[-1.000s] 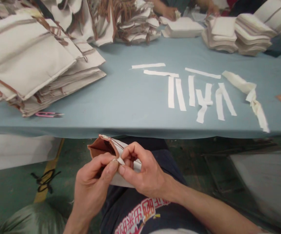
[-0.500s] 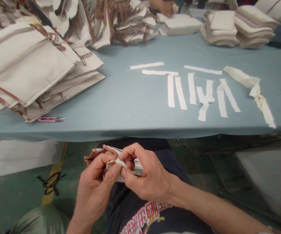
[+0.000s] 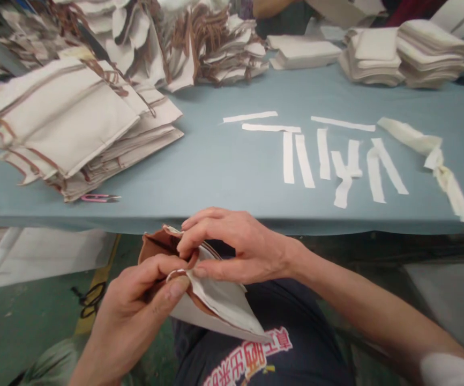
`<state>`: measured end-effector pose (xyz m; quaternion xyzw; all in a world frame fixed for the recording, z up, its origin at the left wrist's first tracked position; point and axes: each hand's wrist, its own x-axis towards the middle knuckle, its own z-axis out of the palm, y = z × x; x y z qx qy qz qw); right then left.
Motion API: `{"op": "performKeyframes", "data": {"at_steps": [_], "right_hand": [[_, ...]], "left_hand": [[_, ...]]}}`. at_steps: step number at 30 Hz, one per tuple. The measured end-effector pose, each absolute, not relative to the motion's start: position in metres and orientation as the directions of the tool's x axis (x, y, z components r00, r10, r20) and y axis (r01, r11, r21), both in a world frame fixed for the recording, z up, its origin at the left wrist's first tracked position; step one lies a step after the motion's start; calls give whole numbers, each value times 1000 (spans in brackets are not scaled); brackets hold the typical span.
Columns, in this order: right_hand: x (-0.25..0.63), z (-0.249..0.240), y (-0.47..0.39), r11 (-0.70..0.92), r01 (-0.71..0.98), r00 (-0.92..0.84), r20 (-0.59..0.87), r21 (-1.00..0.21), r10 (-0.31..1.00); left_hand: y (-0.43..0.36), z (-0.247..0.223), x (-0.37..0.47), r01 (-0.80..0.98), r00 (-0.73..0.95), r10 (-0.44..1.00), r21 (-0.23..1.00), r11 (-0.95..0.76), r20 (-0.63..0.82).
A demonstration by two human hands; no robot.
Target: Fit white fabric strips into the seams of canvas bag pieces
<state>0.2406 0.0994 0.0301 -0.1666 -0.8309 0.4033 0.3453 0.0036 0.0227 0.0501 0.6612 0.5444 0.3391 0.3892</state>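
Observation:
Over my lap, just in front of the table edge, I hold a cream fabric pouch [image 3: 219, 303] with a brown lining and raw seam edges. My left hand [image 3: 147, 300] pinches its near rim between thumb and index finger. From the other side my right hand [image 3: 236, 246] grips the pouch's opening, thumb on the cream outside and fingers curled over the brown inside. Part of the pouch is hidden behind both hands. A pink-handled thread snip [image 3: 100, 198] lies on the table to the left.
On the blue-covered table [image 3: 211, 177] a stack of similar cream pouches [image 3: 71, 118] rises at left. White fabric strips [image 3: 288, 158] and a twisted yellowish strip [image 3: 411, 134] lie to the right. Folded cream pieces [image 3: 372, 51] are piled behind. A co-worker's arm [image 3: 274, 7] shows at the back.
The pouch has opened out and more of its cream side and brown lining shows. My right hand has shifted up and spread its grip; the left keeps its pinch. The view has shifted slightly.

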Motion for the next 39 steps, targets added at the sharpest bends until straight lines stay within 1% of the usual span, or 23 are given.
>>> {"op": "performKeyframes", "data": {"at_steps": [2,3,6,9,11,13,15,19,21,23,25,26,27,29,32,33,34,36,38,39], "right_hand": [[242,38,101,684,41,-733,443,-728,516],[242,41,100,729,67,-742,455,-681,493],[244,50,96,853,191,-751,487,-486,446],[245,57,90,901,283,-753,505,-330,422],[245,62,87,908,310,-757,505,-282,415],[244,65,84,899,341,-761,481,-275,436],[243,66,82,879,365,-758,451,-306,471],[240,66,83,820,398,-736,390,-411,553],[241,66,86,778,387,-740,337,-495,582],[244,66,91,712,340,-765,260,-615,590],[246,66,95,632,290,-798,183,-719,575],[246,66,97,603,277,-810,156,-748,566],[246,66,98,588,276,-819,134,-761,558],[245,68,100,596,306,-830,98,-742,549],[241,72,101,637,382,-809,90,-669,580],[241,74,101,638,386,-799,104,-666,592],[241,75,101,626,372,-793,116,-685,598],[243,76,103,552,310,-784,121,-774,609],[247,75,104,460,258,-776,102,-849,622],[248,75,103,444,262,-769,93,-857,632]], "left_hand": [[24,54,2,475,198,979,870,-133,41],[24,55,2,478,207,977,867,-144,48],[28,56,5,480,217,974,861,-167,68],[32,58,10,484,220,971,854,-192,94],[34,61,13,475,239,965,855,-210,104],[34,62,13,461,259,961,862,-211,96],[32,59,10,451,271,960,871,-196,76],[24,43,2,422,295,955,895,-146,16],[23,40,4,398,312,950,908,-135,4],[25,43,10,382,329,944,913,-145,12],[30,51,17,412,346,938,901,-139,-14],[33,55,20,445,352,935,886,-128,-42],[35,58,22,478,358,932,870,-123,-65],[40,63,22,532,356,930,838,-124,-89],[44,70,19,582,375,925,791,-191,-53],[45,72,18,603,377,926,767,-217,-34],[46,75,18,622,378,926,744,-245,-11],[47,79,21,637,369,929,719,-278,33],[48,81,25,609,357,934,752,-255,27],[49,82,27,579,349,937,782,-228,15]]}}
